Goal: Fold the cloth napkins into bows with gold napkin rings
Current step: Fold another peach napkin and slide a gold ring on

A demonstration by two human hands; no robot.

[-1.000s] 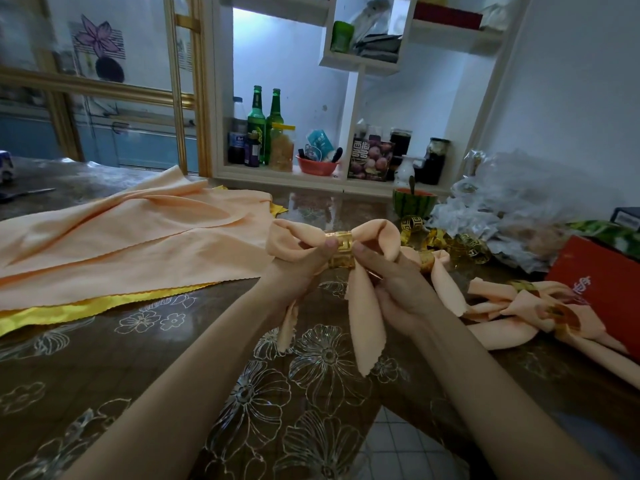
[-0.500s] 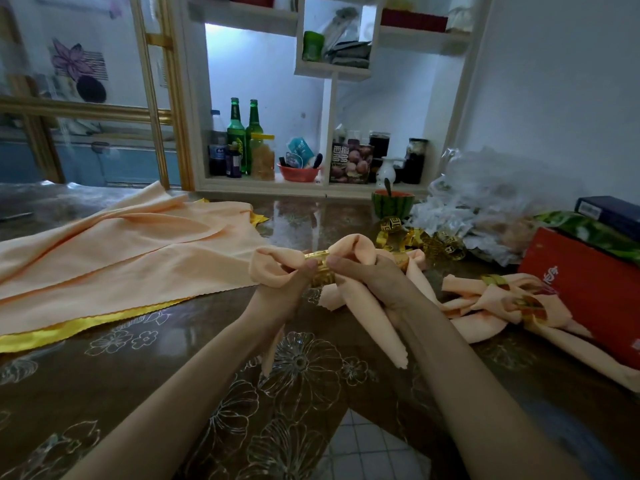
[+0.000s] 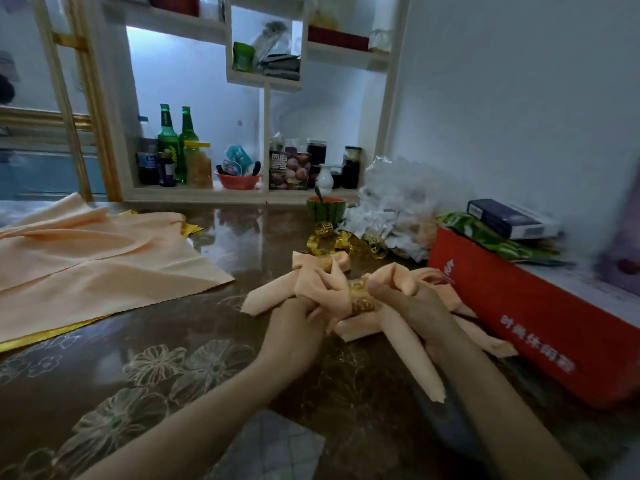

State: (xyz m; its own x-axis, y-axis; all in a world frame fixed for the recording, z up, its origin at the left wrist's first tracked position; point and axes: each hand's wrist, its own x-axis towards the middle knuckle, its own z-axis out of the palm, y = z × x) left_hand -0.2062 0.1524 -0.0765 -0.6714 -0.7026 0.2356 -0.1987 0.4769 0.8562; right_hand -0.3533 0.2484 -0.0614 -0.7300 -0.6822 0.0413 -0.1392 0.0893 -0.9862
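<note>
- Gripping a peach napkin (image 3: pixel 327 294) on either side of its gold napkin ring (image 3: pixel 360 300), the left hand (image 3: pixel 298 318) and right hand (image 3: pixel 410 306) curl their fingers into the cloth, low over the glossy floral table (image 3: pixel 138 362).
- A second ringed bow (image 3: pixel 302 264) lies just behind the left hand, with loose gold rings (image 3: pixel 349 242) beyond it.
- A red box (image 3: pixel 540 317) crowds the right side, just beside the right hand.
- Flat peach cloths (image 3: pixel 97 258) lie well to the left.

The left hand (image 3: pixel 294 318) hides its fingertips under the napkin (image 3: pixel 322 289), so they cannot be seen. The right hand (image 3: pixel 415 306) covers part of the gold ring (image 3: pixel 360 299). Right of the hands, the blurry red box (image 3: pixel 540 323) runs off the edge. Left of them, the big cloth (image 3: pixel 97 265) is cut off.
</note>
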